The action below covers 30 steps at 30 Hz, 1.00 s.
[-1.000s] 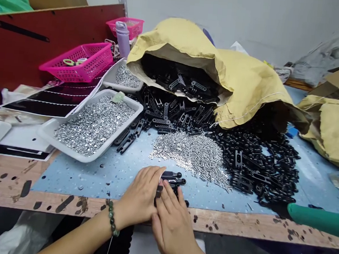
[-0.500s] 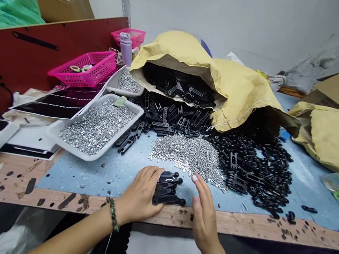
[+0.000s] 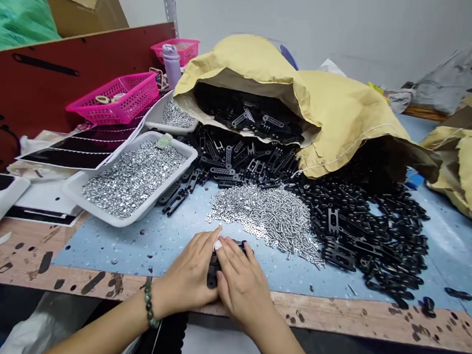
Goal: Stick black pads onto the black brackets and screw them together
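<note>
My left hand [image 3: 189, 269], with a green bead bracelet on the wrist, is closed around the left side of a stack of black plastic arms [image 3: 212, 278] at the table's front edge. Cupped over the same stack from the right is my right hand [image 3: 241, 282], its fingers together and touching my left fingertips. Most of the stack is hidden under both hands. Just beyond them lies a heap of silver screws [image 3: 286, 214] beside a pile of silver nuts [image 3: 236, 202]. To the right spreads a large pile of small black plastic parts [image 3: 391, 245].
A white tray [image 3: 73, 187] of nuts stands at left, with a smaller white tray [image 3: 152, 117] of screws behind. Yellow sacks [image 3: 246, 62] spill black parts at the back. A pink basket [image 3: 118, 106] and purple bottle [image 3: 171, 66] stand at back left.
My right hand has moved left onto the stack of black plastic arms and now covers it. My left hand has stayed around it. The view has shifted slightly.
</note>
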Available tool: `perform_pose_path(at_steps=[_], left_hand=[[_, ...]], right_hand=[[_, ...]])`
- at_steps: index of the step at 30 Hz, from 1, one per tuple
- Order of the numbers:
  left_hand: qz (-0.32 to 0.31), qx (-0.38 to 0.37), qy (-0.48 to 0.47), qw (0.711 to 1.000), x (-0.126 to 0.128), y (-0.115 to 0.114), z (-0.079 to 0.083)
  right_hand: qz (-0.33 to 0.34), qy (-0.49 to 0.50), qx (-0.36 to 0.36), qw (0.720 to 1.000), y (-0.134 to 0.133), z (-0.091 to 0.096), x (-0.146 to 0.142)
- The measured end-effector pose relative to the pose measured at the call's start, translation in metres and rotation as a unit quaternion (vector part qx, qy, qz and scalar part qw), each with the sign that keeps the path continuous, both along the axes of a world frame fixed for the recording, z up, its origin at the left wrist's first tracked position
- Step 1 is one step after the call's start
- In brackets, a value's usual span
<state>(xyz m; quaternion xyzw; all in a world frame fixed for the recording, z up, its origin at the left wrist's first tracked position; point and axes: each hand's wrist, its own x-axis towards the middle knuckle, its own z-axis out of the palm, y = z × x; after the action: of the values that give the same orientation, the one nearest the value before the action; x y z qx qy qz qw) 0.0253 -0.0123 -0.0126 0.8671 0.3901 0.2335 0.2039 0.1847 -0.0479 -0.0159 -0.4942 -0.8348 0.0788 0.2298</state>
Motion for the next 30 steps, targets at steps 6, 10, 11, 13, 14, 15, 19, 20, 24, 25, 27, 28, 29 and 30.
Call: perform_pose_path(at_steps=[6,10,11,13,14,15,19,20,24,25,27,28,29,30], left_hand=[[-0.021,-0.009,0.009,1.0,0.001,0.002,0.007],[-0.018,-0.011,-0.007,1.0,0.002,0.002,0.009],[-0.019,-0.012,-0.008,1.0,0.002,0.002,0.009],[-0.023,-0.018,-0.016,0.999,0.002,0.002,0.011],[-0.021,-0.025,-0.025,0.999,0.002,0.002,0.013],[-0.014,-0.037,-0.038,0.998,0.001,0.002,0.018],[0.007,-0.238,-0.132,0.962,-0.005,0.002,0.048],[-0.011,-0.343,-0.16,0.926,-0.007,0.001,0.056],[-0.02,-0.707,-0.243,0.663,-0.016,0.0,0.069],[0.008,-0.746,-0.26,0.614,-0.018,0.0,0.067],[0.042,-0.784,-0.283,0.551,-0.019,0.002,0.059],[0.047,-0.795,-0.29,0.53,-0.019,0.002,0.055],[0.046,-0.806,-0.294,0.512,-0.019,0.004,0.051],[0.046,-0.813,-0.297,0.499,-0.019,0.005,0.049]], right_hand=[[-0.078,0.015,0.001,0.997,-0.003,-0.002,0.004],[-0.147,0.114,0.032,0.982,-0.014,-0.009,0.026],[-0.168,0.158,0.042,0.972,-0.017,-0.01,0.033],[-0.199,0.236,0.058,0.95,-0.023,-0.009,0.046],[-0.203,0.26,0.061,0.942,-0.024,-0.007,0.051],[-0.195,0.275,0.062,0.939,-0.024,-0.004,0.055],[-0.067,0.291,0.059,0.953,-0.011,0.013,0.054],[-0.024,0.288,0.061,0.955,-0.006,0.018,0.05],[0.07,0.334,0.052,0.939,0.009,0.024,0.025],[0.063,0.362,0.05,0.929,0.011,0.023,0.018],[0.02,0.402,0.042,0.914,0.013,0.019,0.008],[-0.011,0.407,0.03,0.913,0.013,0.017,0.004],[-0.044,0.405,0.011,0.913,0.014,0.015,0.001],[-0.076,0.4,-0.014,0.913,0.016,0.014,-0.001]])
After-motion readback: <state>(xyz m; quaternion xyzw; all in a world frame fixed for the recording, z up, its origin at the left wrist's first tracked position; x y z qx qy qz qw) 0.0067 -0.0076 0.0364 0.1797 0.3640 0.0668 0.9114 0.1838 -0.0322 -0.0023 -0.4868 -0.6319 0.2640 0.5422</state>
